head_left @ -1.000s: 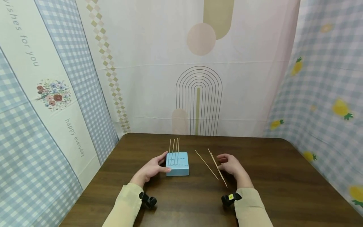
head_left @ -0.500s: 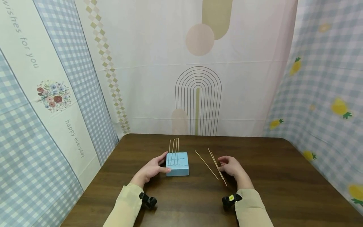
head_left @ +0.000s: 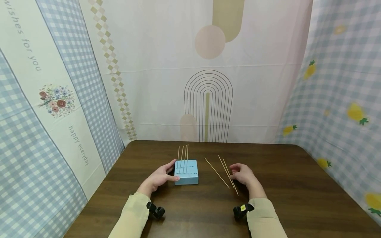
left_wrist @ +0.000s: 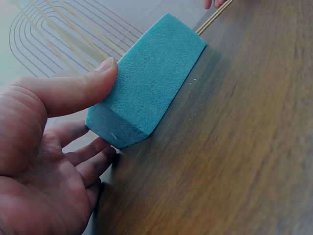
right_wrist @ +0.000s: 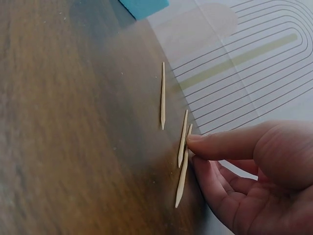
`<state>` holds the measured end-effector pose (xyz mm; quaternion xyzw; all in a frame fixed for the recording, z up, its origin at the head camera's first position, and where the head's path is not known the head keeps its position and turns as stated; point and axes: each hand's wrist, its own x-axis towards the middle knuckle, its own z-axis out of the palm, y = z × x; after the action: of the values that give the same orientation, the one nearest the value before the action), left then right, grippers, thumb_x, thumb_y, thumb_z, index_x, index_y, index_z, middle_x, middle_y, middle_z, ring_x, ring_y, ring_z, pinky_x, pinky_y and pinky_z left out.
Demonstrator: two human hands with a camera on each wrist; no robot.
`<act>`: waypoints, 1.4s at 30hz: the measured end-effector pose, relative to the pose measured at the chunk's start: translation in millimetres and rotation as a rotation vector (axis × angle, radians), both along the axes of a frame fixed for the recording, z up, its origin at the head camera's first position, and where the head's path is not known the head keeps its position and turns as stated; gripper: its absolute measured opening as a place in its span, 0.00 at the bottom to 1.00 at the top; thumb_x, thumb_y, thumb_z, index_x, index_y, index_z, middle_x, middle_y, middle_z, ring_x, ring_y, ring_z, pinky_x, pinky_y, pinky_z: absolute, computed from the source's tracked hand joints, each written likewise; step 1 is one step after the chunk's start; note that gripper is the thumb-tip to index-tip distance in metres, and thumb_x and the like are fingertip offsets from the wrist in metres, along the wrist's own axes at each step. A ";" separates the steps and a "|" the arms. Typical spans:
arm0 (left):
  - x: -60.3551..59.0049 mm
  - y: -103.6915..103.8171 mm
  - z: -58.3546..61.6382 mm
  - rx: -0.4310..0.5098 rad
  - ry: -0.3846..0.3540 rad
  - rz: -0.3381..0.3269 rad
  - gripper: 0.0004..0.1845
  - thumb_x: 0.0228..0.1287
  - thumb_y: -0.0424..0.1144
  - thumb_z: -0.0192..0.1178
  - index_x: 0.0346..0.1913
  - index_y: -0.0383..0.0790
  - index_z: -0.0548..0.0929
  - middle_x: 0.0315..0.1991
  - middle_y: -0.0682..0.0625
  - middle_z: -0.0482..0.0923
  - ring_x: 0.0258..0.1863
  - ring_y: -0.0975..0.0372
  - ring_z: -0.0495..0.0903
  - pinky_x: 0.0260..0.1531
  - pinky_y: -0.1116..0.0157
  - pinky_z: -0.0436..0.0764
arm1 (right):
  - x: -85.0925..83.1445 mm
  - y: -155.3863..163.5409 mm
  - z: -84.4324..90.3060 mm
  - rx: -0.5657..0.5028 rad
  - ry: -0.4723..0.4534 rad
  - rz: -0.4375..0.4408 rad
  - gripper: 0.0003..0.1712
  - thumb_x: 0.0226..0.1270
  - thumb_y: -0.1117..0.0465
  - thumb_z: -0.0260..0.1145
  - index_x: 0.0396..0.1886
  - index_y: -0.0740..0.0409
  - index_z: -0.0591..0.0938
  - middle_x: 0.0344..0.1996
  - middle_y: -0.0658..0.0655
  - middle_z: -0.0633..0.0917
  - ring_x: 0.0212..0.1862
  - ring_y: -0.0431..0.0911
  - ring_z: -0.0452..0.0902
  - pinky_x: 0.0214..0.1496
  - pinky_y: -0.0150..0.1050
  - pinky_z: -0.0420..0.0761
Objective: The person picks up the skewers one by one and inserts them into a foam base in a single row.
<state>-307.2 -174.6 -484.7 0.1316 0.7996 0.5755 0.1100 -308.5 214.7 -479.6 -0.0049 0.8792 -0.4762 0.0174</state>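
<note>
Low in the head view, the left hand [head_left: 159, 178] steadies the blue foam block [head_left: 186, 172] at frame centre, thumb on its near face and fingers curled along its left side. The right hand [head_left: 242, 174], right of centre, touches thumb and fingertips to the loose skewers [head_left: 227, 172] lying on the table [head_left: 282, 185], starting a pinch on one. Best to roll a single skewer clear of its neighbour before lifting. Beyond, four skewers [head_left: 183, 157] stand upright in the block. Since the earlier frames the right hand's fingers have closed nearer the skewers; the left hand has stayed put
</note>
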 end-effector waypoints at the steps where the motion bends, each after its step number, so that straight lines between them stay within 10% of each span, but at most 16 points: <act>1: 0.5 0.1 0.5 0.000 0.000 -0.003 0.53 0.63 0.35 0.77 0.86 0.39 0.57 0.84 0.33 0.54 0.83 0.42 0.52 0.79 0.40 0.53 | 0.2 0.2 -0.2 -0.002 -0.005 -0.005 0.26 0.63 0.73 0.75 0.62 0.72 0.82 0.54 0.68 0.85 0.58 0.60 0.81 0.61 0.55 0.80; 42: -0.5 -1.3 -1.4 -0.005 -0.002 -0.003 0.54 0.64 0.36 0.77 0.87 0.39 0.55 0.84 0.33 0.53 0.84 0.42 0.52 0.79 0.40 0.53 | 0.2 -1.7 -0.2 0.001 0.030 -0.055 0.26 0.60 0.76 0.70 0.61 0.69 0.83 0.52 0.67 0.86 0.53 0.59 0.82 0.50 0.51 0.83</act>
<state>-307.7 -176.0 -486.1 0.1317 0.8009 0.5733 0.1121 -308.3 213.1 -479.9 0.0120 0.8795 -0.4757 -0.0089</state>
